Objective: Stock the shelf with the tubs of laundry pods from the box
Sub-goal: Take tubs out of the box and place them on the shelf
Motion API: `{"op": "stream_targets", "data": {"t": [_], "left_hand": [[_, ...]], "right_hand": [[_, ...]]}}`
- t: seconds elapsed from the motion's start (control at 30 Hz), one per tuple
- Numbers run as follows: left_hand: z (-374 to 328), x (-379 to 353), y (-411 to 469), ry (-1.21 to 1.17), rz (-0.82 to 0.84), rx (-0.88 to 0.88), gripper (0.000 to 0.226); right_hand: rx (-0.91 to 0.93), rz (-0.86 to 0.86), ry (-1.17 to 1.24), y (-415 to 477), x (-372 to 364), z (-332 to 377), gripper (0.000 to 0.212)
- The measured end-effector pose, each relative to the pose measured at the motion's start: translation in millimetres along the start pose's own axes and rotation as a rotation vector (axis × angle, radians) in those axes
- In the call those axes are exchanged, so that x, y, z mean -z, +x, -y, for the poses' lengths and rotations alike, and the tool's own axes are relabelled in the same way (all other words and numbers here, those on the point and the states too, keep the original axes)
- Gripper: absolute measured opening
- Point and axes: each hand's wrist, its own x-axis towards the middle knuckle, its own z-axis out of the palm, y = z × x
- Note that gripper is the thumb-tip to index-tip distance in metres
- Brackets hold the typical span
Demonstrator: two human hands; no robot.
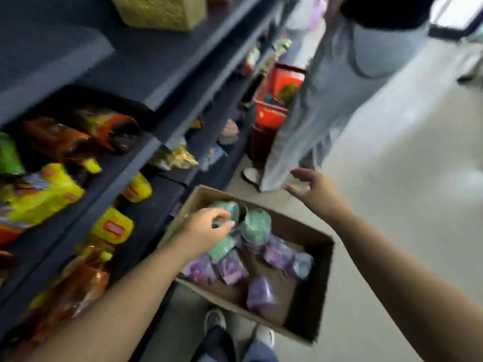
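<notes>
Reaching into the cardboard box (300, 229) at lower centre of the frame, the left hand (209, 226) hangs with its fingers curled over a green tub (234, 209). Blur hides whether it has closed on the tub, so the grasp cannot be told. The right hand (313, 190) is released, fingers spread, in the air beyond the box's far rim and near a bystander's trouser leg (326, 113).

Likely troubles:
- The tubs lie tumbled on one another, so lifting one could roll its neighbours.
- A one-handed hold on a smooth rounded tub may slip.
- A swing of the free arm could brush the bystander.

The tubs look like glossy clear plastic, squat and rounded, and the purple tubs (261, 293) lie nearest the camera. The box is matt brown card with an open top. The shelf (146, 158) at left is dark and flat-edged, and holds crinkly yellow packets (47, 194).
</notes>
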Motion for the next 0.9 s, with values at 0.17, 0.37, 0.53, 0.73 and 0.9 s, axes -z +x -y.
{"op": "stream_targets", "data": {"t": [0.17, 0.37, 0.53, 0.73, 0.9], "left_hand": [[43, -70, 34, 0.037, 0.187, 0.105, 0.025], [89, -133, 96, 0.063, 0.186, 0.192, 0.034], [112, -173, 150, 0.026, 0.072, 0.107, 0.048], [113, -199, 197, 0.231, 0.204, -0.126, 0.081], [121, -217, 222, 0.36, 0.331, 0.041, 0.105]], "right_hand": [[-0.332, 0.059, 0.044, -25, -47, -99, 0.054], [-0.594, 0.108, 0.078, -17, -125, -192, 0.046], [-0.857, 0.052, 0.317, -11, -200, -249, 0.025], [-0.993, -0.06, 0.635, 0, -259, -266, 0.08], [-1.008, -0.188, 0.684, 17, -281, -277, 0.09]]}}
